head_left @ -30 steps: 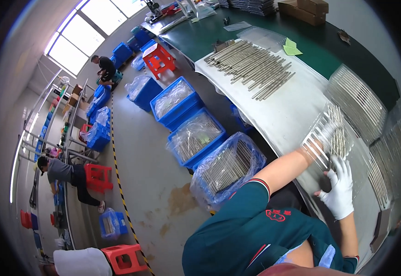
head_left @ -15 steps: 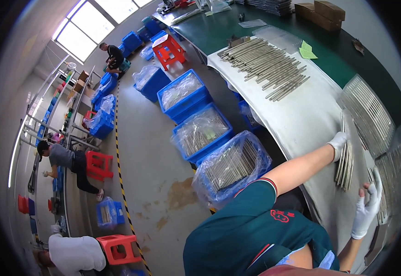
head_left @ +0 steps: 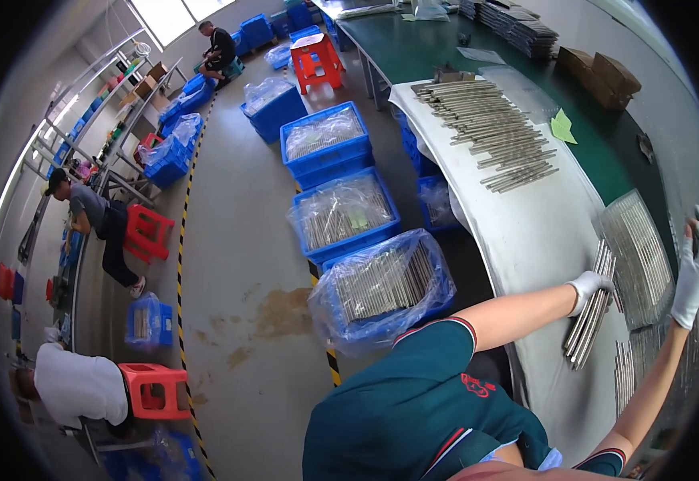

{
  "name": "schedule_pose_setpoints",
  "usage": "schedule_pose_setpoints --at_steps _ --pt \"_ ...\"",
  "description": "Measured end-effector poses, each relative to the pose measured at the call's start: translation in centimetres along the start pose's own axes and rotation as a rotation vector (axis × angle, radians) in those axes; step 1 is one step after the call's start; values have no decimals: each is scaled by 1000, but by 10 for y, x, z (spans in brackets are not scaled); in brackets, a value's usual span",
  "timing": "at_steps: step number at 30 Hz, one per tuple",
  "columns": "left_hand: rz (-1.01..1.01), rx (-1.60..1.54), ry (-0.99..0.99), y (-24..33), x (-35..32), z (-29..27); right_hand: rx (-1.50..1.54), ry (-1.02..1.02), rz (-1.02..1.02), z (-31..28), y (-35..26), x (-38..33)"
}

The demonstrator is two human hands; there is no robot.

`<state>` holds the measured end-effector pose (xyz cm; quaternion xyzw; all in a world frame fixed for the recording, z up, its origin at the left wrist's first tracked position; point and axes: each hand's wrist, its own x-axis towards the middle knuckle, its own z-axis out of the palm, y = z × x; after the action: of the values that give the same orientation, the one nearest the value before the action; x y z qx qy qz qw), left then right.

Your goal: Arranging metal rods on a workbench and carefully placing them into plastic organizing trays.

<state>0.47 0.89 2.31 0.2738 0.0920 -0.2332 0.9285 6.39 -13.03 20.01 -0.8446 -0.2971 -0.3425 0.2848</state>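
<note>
Blue crates (head_left: 332, 168) line the floor mid-frame; a loose spread of rods (head_left: 489, 132) covers the upper white sheet (head_left: 529, 220). At right, a clear ridged tray (head_left: 638, 248) sits between the hands. The left hand (head_left: 590, 291) grips a rod bundle (head_left: 582, 340), slanting steeply from lower left to upper right; the right hand (head_left: 690, 276) is raised, fingers extended upward.

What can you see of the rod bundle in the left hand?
The rod bundle is several slim, straight, silvery rods, metallic in look, roughly parallel with uneven ends. The white-gloved left hand grips it partway along. It slants over the white table covering; whether it rests there is unclear.
</note>
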Motion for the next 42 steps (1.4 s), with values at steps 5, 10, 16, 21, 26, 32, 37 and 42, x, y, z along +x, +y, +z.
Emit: schedule_pose_setpoints --at_steps 5,10,16,21,26,32,37,42 --pt "-14 -11 8 -7 11 4 -398 62 -277 28 32 14" --pt "7 2 41 -8 15 4 -506 21 -251 44 58 4" --pt "37 19 50 -8 16 3 -552 -35 -220 51 79 -7" --pt "62 19 50 -10 20 3 -594 -167 -133 58 87 -30" --pt "65 61 42 -7 10 1 -602 -226 -124 65 70 -36" --pt "62 48 33 -8 12 0 -572 -200 -105 69 35 -32" --pt "22 307 161 -15 25 0 -556 -155 -32 58 37 -33" --pt "-125 66 53 10 3 -9 -516 -171 -7 62 6 -16"
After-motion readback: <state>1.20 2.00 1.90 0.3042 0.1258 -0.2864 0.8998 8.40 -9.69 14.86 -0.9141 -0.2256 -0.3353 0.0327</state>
